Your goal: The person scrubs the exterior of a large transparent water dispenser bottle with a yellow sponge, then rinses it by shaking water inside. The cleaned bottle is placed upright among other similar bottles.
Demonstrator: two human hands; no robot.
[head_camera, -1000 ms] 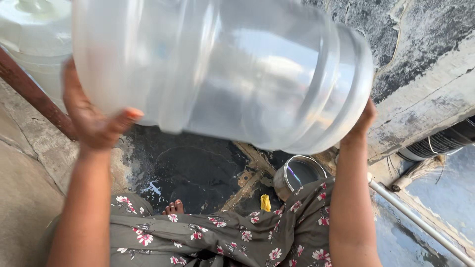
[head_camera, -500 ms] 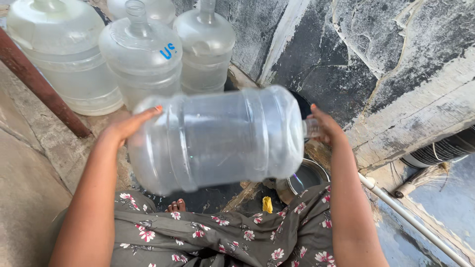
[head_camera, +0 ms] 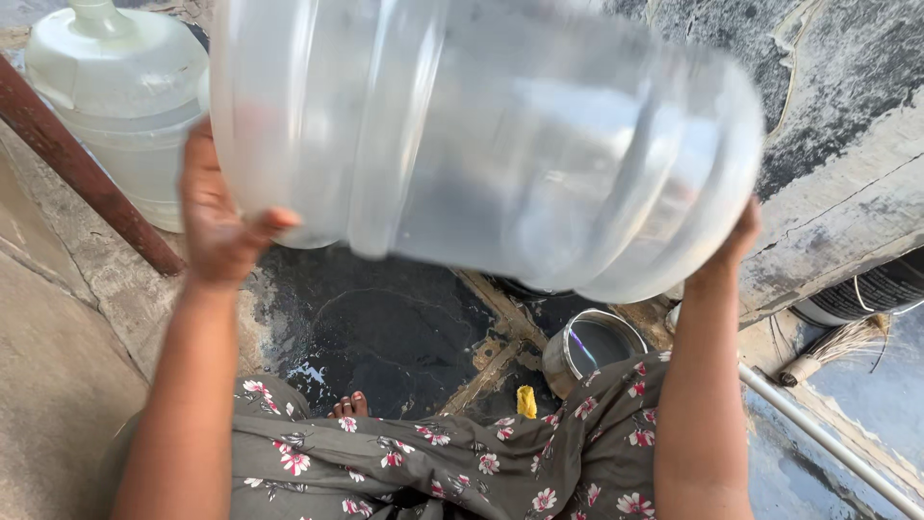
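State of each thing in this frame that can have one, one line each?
Large clear jug: lying sideways, lifted, held at both ends.
Left hand: pressed on the jug's one end.
Right hand: supporting the other end.
White jug: upright against the wall.
Metal pot: on the ground, uncovered.

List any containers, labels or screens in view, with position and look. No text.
Big jug: clear plastic, ribbed, lying sideways up close, left hand on one end, right hand on the other.
Second jug: whitish, upright, upper left beside a rusty bar.
Metal pot: round, shiny, on the wet floor by the flowered cloth.
Labels, signs, screens: none visible.
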